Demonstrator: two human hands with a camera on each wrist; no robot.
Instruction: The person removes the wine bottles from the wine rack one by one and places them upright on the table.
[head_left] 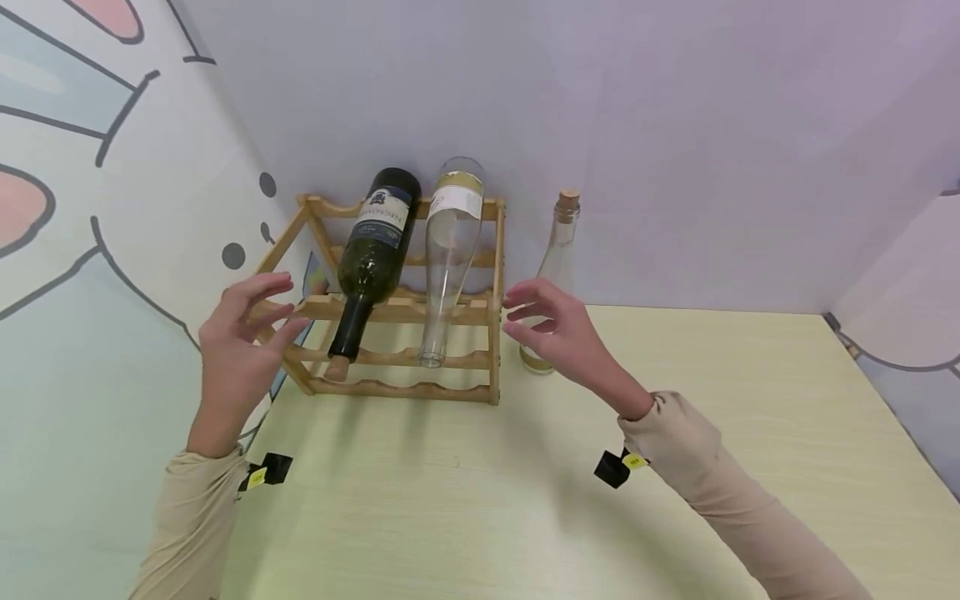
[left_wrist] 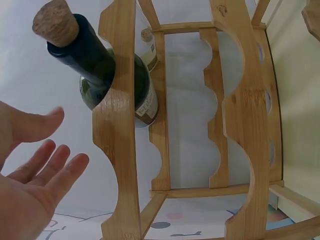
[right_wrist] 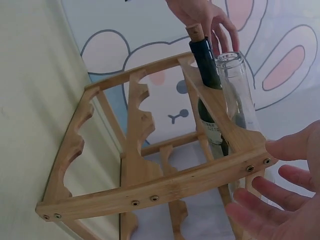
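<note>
A wooden wine rack (head_left: 401, 312) stands against the back wall at the left. On its top tier lie a dark green wine bottle (head_left: 369, 267) with a cork and a clear glass bottle (head_left: 452, 250) with no stopper, both with their necks tilted down toward me. My left hand (head_left: 238, 342) is raised beside the rack's left end, fingers bent loosely and apart from the thumb, holding nothing. Near the rack's right side my right hand (head_left: 553, 329) holds nothing either; whether its fingertips touch the wood I cannot tell. It partly covers a corked clear bottle (head_left: 558, 254) standing upright.
The pale wooden table (head_left: 465, 500) extends forward and right of the rack. Behind is a plain light wall (head_left: 675, 167); a wall with cartoon drawings (head_left: 135, 233) is close by on the left. The rack's lower tiers have scalloped rails (left_wrist: 215, 100).
</note>
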